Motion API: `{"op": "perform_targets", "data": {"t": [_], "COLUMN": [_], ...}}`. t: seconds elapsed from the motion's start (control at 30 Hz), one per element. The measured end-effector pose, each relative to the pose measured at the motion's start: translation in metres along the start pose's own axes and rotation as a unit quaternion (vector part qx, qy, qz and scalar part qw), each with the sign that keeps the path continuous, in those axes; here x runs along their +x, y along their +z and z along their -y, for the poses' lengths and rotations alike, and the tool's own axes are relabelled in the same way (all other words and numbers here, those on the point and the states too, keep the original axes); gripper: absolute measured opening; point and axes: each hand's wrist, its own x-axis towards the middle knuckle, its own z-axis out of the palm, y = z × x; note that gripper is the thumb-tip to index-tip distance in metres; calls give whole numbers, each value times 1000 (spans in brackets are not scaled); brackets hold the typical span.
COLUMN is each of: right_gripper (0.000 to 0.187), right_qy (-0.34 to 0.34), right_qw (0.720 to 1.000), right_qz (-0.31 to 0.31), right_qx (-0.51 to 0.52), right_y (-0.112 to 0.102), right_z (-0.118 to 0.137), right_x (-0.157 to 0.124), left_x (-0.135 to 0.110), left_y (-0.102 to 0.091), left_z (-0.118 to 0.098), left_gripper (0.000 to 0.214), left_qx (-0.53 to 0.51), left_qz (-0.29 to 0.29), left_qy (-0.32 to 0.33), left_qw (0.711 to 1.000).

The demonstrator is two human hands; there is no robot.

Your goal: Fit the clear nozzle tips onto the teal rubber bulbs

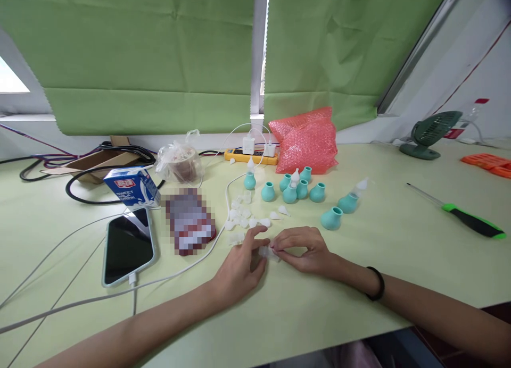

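Observation:
My left hand (pixel 239 261) and my right hand (pixel 305 250) meet at the middle of the pale green table (pixel 359 283). Both pinch a small translucent white tip (pixel 268 251) between their fingertips. Just beyond them lies a scatter of several more white tips (pixel 244 215). Behind those stand several teal rubber bulbs (pixel 295 190). One bulb (pixel 332 218) lies on its side close to my right hand, and another bulb with a white tip fitted (pixel 351 199) lies further right.
A phone (pixel 128 244) on a charging cable lies at the left, beside a blue milk carton (pixel 133 187) and a blurred packet (pixel 188 222). A pink bubble-wrap bag (pixel 305 139), power strip (pixel 249 154), green-handled screwdriver (pixel 467 219) and small fan (pixel 429 134) sit further back and right.

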Motion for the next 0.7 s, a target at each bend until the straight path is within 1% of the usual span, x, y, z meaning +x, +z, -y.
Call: {"op": "perform_targets", "data": {"t": [0.13,0.27,0.37,0.5,0.6,0.7], "right_gripper": [8,7,9,10,9,15], "right_qy": [8,20,24,45,68,76], "right_qw": [1000,1000,999,998,997,997], "right_qz": [13,10,12,9,-5,14], "right_qx": [5,13,25,35,24,0], "right_y": [0,0,-1,-1,-3,-3], "right_z": [1,0,-1,-2,-2,-1], "right_x": [0,0,0,1,2,3], "left_x": [1,1,1,1,2,2], "left_y": [1,1,0,0,0,0], "left_z": [1,2,3,3,4,4], "left_gripper": [49,47,38,25,23,22], "left_qx": [10,12,25,67,78,80], "left_qz": [-7,-4,-7,-10,-15,-20], "left_qy": [18,21,28,28,26,27], "left_qw": [1000,1000,999,997,997,996]}}
